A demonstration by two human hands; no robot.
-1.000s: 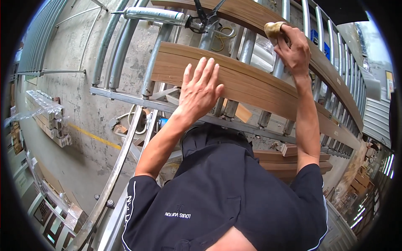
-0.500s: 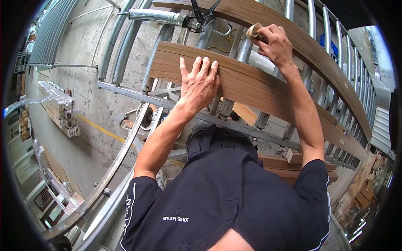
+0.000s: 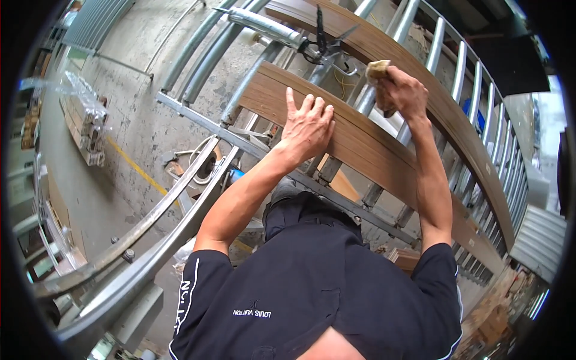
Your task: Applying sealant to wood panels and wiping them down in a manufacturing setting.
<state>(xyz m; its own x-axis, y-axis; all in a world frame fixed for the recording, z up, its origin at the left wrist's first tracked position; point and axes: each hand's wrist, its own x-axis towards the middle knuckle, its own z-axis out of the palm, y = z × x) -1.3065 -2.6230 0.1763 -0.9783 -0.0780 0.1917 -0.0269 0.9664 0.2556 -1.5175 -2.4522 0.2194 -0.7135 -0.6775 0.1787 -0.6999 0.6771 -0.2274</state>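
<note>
A long brown wood-grain board (image 3: pixel 366 153) lies across metal rollers in front of me. My left hand (image 3: pixel 307 127) rests on its near left part, fingers spread and holding nothing. Above the board's far edge, my right hand (image 3: pixel 408 96) is closed on a crumpled tan cloth (image 3: pixel 379 72). A second brown board (image 3: pixel 420 72) lies farther off on the rollers, close beyond the right hand. Past the nearer board's left end, a caulking gun (image 3: pixel 264 30) with a silvery tube and black handle lies on the rollers, apart from both hands.
The roller conveyor's metal rail (image 3: pixel 288 168) runs along my near side. At lower left, curved metal rails (image 3: pixel 174 198) sweep past me. A plastic-wrapped stack (image 3: pixel 87 120) stands on the concrete floor at left. Below the conveyor sits a round-ended tool with a hose (image 3: pixel 207 165).
The whole view has turned and shifted, so boards and rollers appear tilted more. My right hand has turned, and more of the cloth hangs down. The left hand stays on the board.
</note>
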